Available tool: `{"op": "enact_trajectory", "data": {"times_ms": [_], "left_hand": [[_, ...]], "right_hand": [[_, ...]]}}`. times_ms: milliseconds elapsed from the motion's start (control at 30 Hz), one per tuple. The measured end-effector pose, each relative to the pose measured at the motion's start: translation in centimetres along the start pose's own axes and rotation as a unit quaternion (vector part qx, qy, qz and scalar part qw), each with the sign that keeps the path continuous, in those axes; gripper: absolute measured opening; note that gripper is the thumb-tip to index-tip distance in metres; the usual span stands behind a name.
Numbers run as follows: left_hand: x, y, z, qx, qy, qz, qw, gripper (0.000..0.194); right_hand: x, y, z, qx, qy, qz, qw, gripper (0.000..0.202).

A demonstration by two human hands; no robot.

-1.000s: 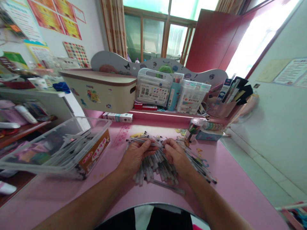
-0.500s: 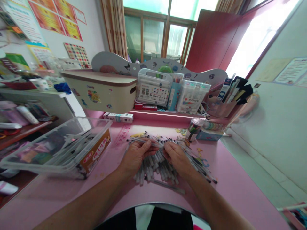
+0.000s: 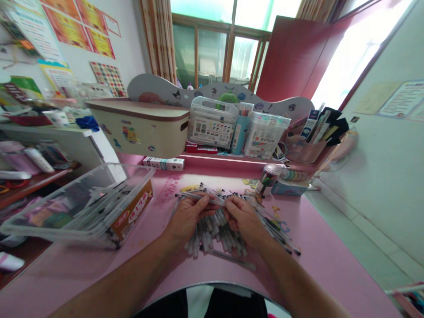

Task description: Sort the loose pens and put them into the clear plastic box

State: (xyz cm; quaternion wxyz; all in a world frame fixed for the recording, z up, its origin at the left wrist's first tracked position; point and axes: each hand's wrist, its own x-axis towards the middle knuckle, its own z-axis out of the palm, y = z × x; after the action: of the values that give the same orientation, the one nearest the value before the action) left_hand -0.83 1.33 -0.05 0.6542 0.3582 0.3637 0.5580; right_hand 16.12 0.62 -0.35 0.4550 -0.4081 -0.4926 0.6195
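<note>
A pile of pens (image 3: 207,234) with pale, see-through barrels and black ends lies under and around my hands on the pink desk. My left hand (image 3: 192,214) is closed on a pen (image 3: 214,200) that lies across its fingers, thumb on top. From the other side, my right hand (image 3: 243,216) pinches at the right end of that pen; its fingertips partly hide what they grip. One loose pen (image 3: 228,258) lies crosswise in front of the pile, nearer to me. Darker pens (image 3: 278,232) stick out to the right of my right hand.
To the left stands a clear plastic bin (image 3: 99,229) with bagged items inside. A lidded cream box (image 3: 139,132), a marker case (image 3: 212,123) and a pen holder (image 3: 304,145) line the raised shelf. A clear jar of pens (image 3: 267,180) stands behind the pile, beside a blue box (image 3: 289,187).
My right fingertips have shifted slightly left, closer to my left hand. My left hand keeps its grip, and the pile looks unchanged.
</note>
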Motion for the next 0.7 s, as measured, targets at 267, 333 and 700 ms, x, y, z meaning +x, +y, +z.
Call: {"op": "enact_trajectory", "data": {"times_ms": [267,333,700], "left_hand": [[0.17,0.37,-0.16,-0.006,0.027,-0.002,1.0,0.023],[0.16,0.47,-0.13,-0.007,0.031,-0.007,0.999,0.022],[0.07,0.64,-0.11,-0.017,0.027,0.001,0.999,0.021]], "right_hand": [[0.06,-0.25,-0.13,0.06,0.02,0.026,0.998,0.031],[-0.03,-0.42,-0.12,0.071,0.018,0.029,0.997,0.031],[-0.07,-0.21,-0.1,-0.06,0.032,-0.018,0.998,0.021]]}}
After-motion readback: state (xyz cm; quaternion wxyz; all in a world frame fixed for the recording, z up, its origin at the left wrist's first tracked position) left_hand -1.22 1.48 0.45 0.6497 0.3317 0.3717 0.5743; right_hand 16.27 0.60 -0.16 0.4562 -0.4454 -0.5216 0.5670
